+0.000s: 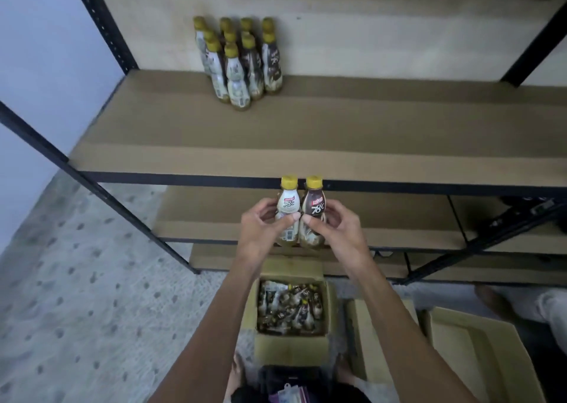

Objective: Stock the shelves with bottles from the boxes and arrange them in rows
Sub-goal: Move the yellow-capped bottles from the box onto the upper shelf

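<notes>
My left hand (260, 227) grips a white-labelled bottle (287, 203) with a yellow cap. My right hand (336, 226) grips a dark brown bottle (314, 206) with a yellow cap. Both bottles are upright and side by side, held in the air just below the front edge of the wooden shelf (306, 132). Several bottles (239, 62) with yellow caps stand in rows at the back left of that shelf. Below my arms an open cardboard box (291, 346) on the floor holds several more bottles lying loose.
Black metal posts (104, 31) frame the shelving unit, with lower shelves (214, 218) under the main one. More open cardboard boxes (478, 350) lie to the right. Another person's foot and trouser leg (552, 310) show at the right edge. Speckled floor (76, 280) spreads to the left.
</notes>
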